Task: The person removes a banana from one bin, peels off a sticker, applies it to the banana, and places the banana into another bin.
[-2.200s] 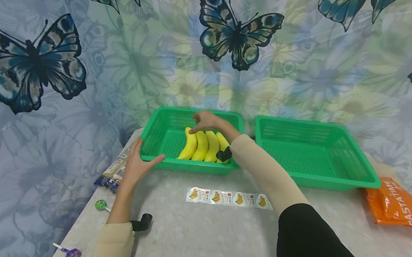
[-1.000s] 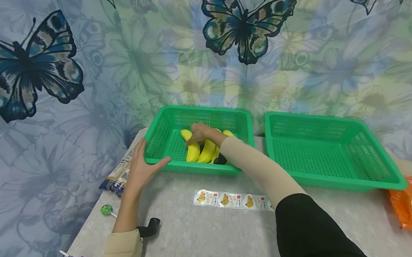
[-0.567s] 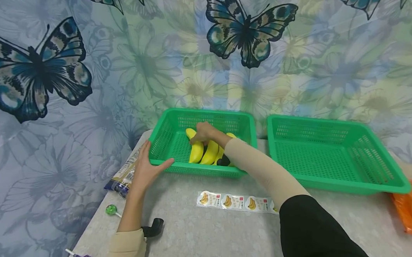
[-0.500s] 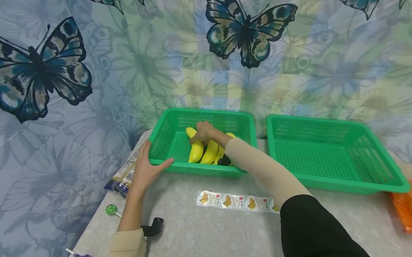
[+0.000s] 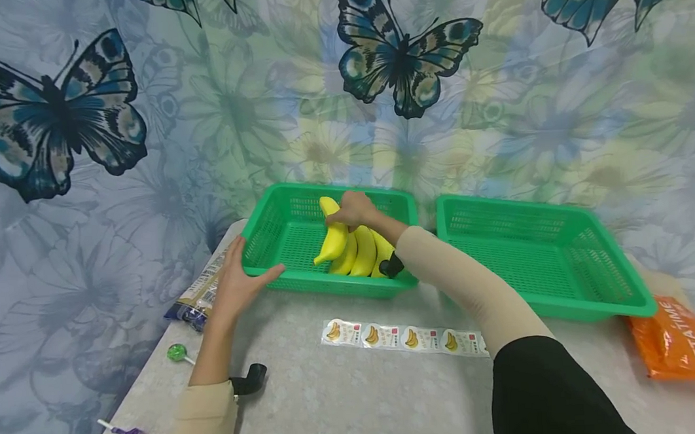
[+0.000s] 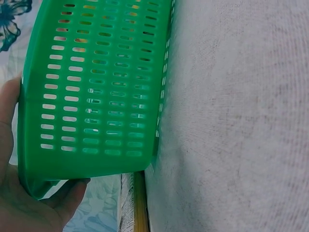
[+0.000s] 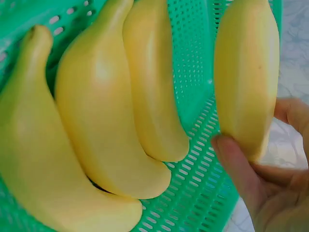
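The right hand (image 5: pixel 355 209) pinches one banana (image 5: pixel 333 234) at its upper end, lifted above the other bananas (image 5: pixel 364 252), long axis hanging down over the left basket (image 5: pixel 277 230), whose near-left corner the left hand (image 5: pixel 236 288) grips.

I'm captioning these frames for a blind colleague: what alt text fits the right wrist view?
A right hand pinches one yellow banana and holds it apart from three other bananas lying side by side in a green perforated basket.
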`<move>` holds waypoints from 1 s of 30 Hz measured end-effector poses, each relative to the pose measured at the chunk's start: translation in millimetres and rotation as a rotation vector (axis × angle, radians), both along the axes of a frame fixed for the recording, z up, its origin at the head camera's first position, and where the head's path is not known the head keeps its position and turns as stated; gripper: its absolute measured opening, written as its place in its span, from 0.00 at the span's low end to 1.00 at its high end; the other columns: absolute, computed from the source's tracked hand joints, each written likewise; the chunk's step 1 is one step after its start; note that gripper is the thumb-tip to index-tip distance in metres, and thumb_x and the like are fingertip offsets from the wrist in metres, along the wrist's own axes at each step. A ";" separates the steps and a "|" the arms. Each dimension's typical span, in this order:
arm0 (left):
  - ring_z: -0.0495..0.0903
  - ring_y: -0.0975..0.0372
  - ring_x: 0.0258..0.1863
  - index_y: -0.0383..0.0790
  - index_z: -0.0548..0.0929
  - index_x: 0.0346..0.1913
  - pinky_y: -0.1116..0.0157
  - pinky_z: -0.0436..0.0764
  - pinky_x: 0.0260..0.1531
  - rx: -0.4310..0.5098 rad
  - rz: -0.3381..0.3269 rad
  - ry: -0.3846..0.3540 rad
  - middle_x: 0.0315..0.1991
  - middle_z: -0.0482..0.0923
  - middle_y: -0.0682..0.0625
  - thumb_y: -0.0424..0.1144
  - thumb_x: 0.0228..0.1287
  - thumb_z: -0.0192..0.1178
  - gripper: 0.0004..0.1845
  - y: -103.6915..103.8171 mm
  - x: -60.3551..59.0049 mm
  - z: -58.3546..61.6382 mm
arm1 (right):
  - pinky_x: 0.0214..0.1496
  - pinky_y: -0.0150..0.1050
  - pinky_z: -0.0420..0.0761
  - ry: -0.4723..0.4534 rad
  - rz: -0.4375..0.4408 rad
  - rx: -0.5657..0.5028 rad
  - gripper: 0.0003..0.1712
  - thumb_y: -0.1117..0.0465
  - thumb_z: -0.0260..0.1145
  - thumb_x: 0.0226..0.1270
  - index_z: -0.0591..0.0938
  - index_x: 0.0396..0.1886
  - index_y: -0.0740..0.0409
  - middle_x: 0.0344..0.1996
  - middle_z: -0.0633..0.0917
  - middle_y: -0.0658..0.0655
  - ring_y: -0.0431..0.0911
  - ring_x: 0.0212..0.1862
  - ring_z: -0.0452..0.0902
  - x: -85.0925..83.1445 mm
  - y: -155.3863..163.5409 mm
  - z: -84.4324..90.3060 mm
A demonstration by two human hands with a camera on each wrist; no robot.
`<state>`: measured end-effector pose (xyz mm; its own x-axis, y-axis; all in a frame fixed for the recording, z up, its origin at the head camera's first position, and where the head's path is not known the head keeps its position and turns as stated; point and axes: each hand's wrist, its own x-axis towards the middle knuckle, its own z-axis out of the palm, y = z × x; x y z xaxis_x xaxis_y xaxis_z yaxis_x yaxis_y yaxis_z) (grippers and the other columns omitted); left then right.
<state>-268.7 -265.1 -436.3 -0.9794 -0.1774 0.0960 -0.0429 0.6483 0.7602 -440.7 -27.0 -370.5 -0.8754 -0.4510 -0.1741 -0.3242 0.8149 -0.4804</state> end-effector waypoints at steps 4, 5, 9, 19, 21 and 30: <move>0.43 0.38 0.76 0.45 0.39 0.79 0.31 0.53 0.67 -0.003 -0.014 -0.005 0.80 0.35 0.45 0.66 0.54 0.65 0.61 1.9 -1.5 3.0 | 0.32 0.40 0.87 0.022 -0.023 -0.066 0.27 0.49 0.66 0.63 0.71 0.08 0.53 0.03 0.67 0.47 0.44 0.15 0.78 12.5 23.4 19.5; 0.43 0.38 0.76 0.45 0.39 0.79 0.31 0.53 0.67 -0.004 -0.017 -0.006 0.80 0.35 0.45 0.66 0.54 0.65 0.61 2.4 -2.0 3.8 | 0.30 0.38 0.86 0.023 -0.027 -0.081 0.26 0.49 0.66 0.62 0.72 0.08 0.53 0.04 0.68 0.47 0.41 0.13 0.76 15.6 28.9 25.0; 0.43 0.38 0.76 0.45 0.39 0.79 0.31 0.53 0.67 -0.003 -0.023 -0.003 0.80 0.34 0.44 0.66 0.54 0.65 0.61 4.4 -3.0 4.8 | 0.25 0.35 0.84 0.033 -0.068 -0.112 0.25 0.49 0.68 0.61 0.75 0.09 0.53 0.05 0.72 0.49 0.41 0.15 0.79 29.4 46.5 42.5; 0.40 0.38 0.77 0.46 0.38 0.79 0.29 0.53 0.65 0.040 -0.043 -0.010 0.80 0.31 0.45 0.65 0.56 0.64 0.60 3.5 -0.6 3.6 | 0.26 0.35 0.82 0.024 -0.129 -0.116 0.21 0.46 0.70 0.60 0.83 0.17 0.56 0.14 0.83 0.55 0.44 0.21 0.84 73.2 81.2 57.3; 0.39 0.38 0.77 0.45 0.38 0.79 0.29 0.52 0.65 0.042 -0.044 -0.005 0.80 0.31 0.44 0.65 0.56 0.64 0.60 3.3 -1.0 4.2 | 0.30 0.37 0.84 0.022 -0.137 -0.110 0.20 0.45 0.70 0.60 0.86 0.25 0.57 0.18 0.86 0.55 0.45 0.23 0.85 80.7 87.1 58.8; 0.38 0.37 0.76 0.47 0.36 0.79 0.28 0.52 0.64 0.046 -0.034 -0.023 0.80 0.30 0.45 0.66 0.56 0.63 0.60 3.5 1.8 4.2 | 0.38 0.42 0.87 0.001 -0.148 -0.107 0.34 0.46 0.70 0.60 0.79 0.58 0.64 0.34 0.89 0.57 0.51 0.32 0.88 127.6 112.3 64.5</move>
